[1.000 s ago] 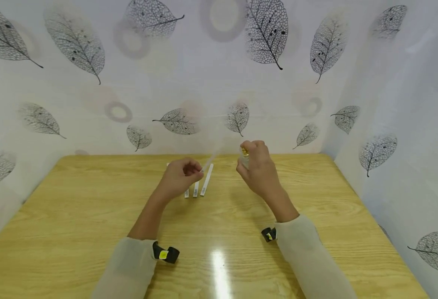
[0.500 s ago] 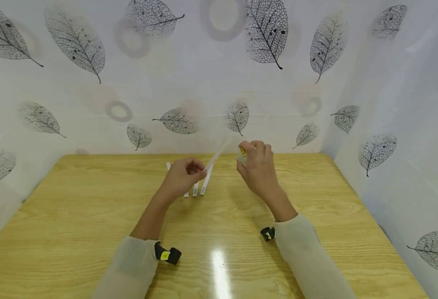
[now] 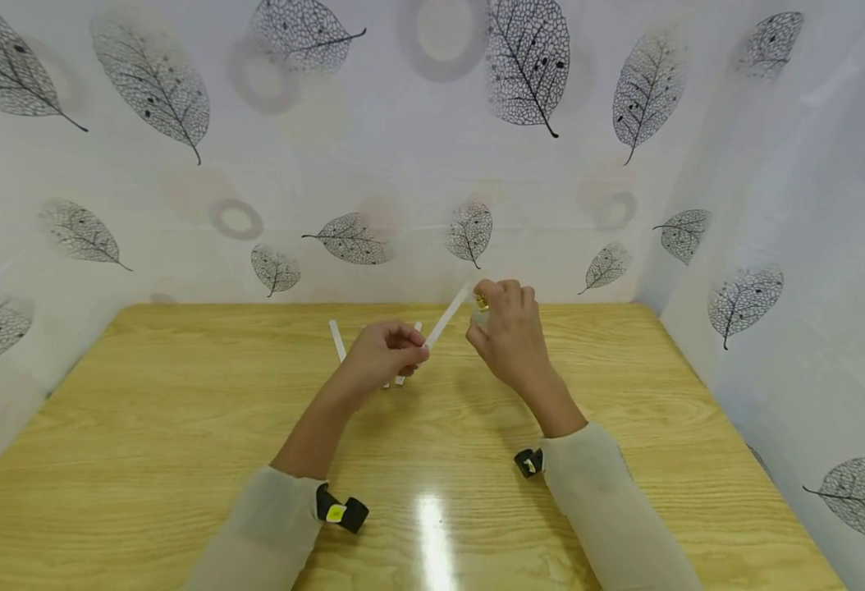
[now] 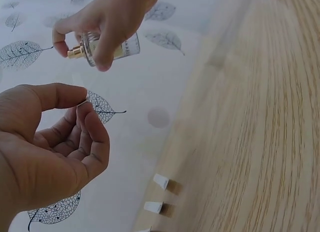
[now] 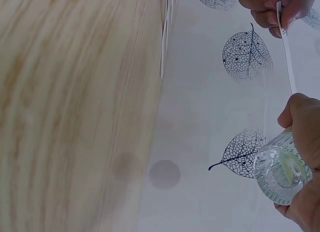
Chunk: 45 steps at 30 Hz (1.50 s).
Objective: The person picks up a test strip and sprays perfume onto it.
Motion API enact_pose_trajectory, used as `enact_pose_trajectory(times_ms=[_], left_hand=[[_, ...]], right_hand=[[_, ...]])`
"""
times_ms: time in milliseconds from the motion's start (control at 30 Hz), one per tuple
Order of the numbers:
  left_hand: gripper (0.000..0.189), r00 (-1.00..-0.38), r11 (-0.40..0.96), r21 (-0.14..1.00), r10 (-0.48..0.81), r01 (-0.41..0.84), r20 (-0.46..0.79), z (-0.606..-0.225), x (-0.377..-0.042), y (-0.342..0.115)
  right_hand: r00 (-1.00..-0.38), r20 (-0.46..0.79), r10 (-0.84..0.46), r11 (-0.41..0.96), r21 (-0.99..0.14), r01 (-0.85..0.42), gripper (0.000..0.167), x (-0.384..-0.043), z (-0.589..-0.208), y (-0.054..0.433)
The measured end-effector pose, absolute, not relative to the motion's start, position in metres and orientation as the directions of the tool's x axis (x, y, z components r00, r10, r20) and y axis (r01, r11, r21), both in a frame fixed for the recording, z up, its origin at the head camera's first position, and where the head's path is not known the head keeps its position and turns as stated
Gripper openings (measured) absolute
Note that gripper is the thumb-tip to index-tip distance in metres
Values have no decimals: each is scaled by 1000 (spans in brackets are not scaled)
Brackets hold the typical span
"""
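Observation:
Pinched between thumb and index finger of my left hand [image 3: 381, 361] is a white paper test strip [image 3: 447, 316], slanting up and right. Its far end is close to the bottle's gold nozzle [image 4: 76, 52] in the head view. My right hand [image 3: 510, 336] grips a clear glass perfume bottle [image 4: 131, 45], index finger at the top of the nozzle. Seen from the right wrist, the ribbed round base of the bottle [image 5: 280, 174] faces the camera. Both hands are above the table, near its back edge.
Several more white strips [image 3: 337, 339] lie on the wood-grain table [image 3: 181, 410], partly hidden behind my left hand. The left wrist view shows strip ends [image 4: 161, 181] at the table's edge. A leaf-patterned curtain [image 3: 403, 164] stands behind and at the right.
My left hand has moved right and slightly down with the strip, bringing its tip closer to the bottle. It now covers more of the strips lying behind. My right hand stays almost still.

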<state>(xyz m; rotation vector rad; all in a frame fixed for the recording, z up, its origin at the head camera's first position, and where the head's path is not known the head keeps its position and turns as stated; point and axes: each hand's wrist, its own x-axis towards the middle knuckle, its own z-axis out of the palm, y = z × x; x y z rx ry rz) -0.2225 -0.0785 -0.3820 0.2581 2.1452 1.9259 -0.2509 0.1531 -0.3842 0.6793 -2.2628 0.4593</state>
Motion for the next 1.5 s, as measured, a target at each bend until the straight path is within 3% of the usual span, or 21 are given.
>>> enact_pose_trajectory(times_ms=[300, 600, 1500], left_hand=[[14, -938, 76, 995, 335, -70, -92, -379, -220, -78], [19, -915, 36, 982, 358, -184, -185, -376, -221, -73], [16, -898, 5, 976, 391, -217, -201, -379, -221, -74]], right_hand=[[-598, 730, -330, 808, -109, -579, 53, -251, -384, 157], [-594, 732, -335, 803, -107, -586, 50, -250, -381, 158], [-596, 731, -331, 802, -115, -586, 47, -249, -384, 156]])
